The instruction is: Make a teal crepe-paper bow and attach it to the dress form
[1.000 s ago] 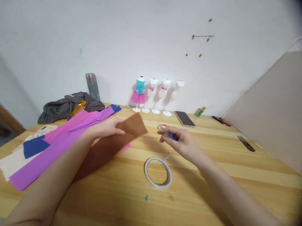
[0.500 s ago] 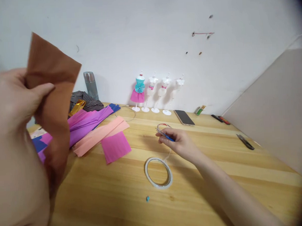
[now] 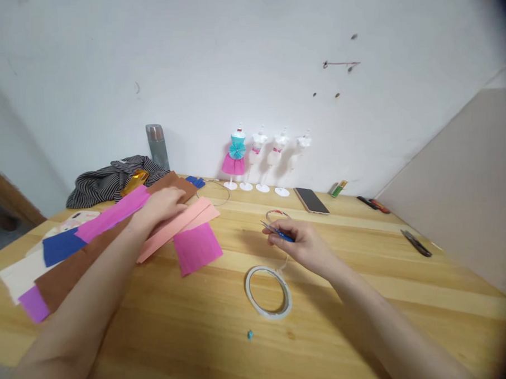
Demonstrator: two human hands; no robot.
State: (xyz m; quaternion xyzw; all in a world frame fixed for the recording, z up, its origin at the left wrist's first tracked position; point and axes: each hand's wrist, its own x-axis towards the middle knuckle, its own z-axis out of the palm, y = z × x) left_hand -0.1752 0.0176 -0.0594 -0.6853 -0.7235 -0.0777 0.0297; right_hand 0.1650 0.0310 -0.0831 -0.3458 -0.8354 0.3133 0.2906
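Observation:
Flat over the brown crepe paper (image 3: pixel 181 184) lies my left hand (image 3: pixel 164 207), its fingers stretched out and touching the sheet at the left of the table. Under and around it are strips of purple paper (image 3: pixel 115 212), peach paper (image 3: pixel 183 223) and blue paper (image 3: pixel 65 245). My right hand (image 3: pixel 299 240) is closed around small blue-handled scissors (image 3: pixel 283 234), thin metal tips pointing left, above the table. A pink paper square (image 3: pixel 198 249) lies between the hands. Nearer me is a roll of white tape (image 3: pixel 288 299), with a tiny turquoise bit (image 3: pixel 250 335) in front.
Small white dress forms (image 3: pixel 260 155) stand along the wall, one in a turquoise and pink outfit (image 3: pixel 235 157). A phone (image 3: pixel 311 200), a dark-handled cutter (image 3: pixel 415 244), a flask (image 3: pixel 158 146) and striped cloth (image 3: pixel 97 184) lie or stand around the wooden table (image 3: pixel 368 330).
My left hand has lowered the brown paper from close to the camera onto the pile of strips and now rests on it. My right hand has hardly moved and still holds the scissors.

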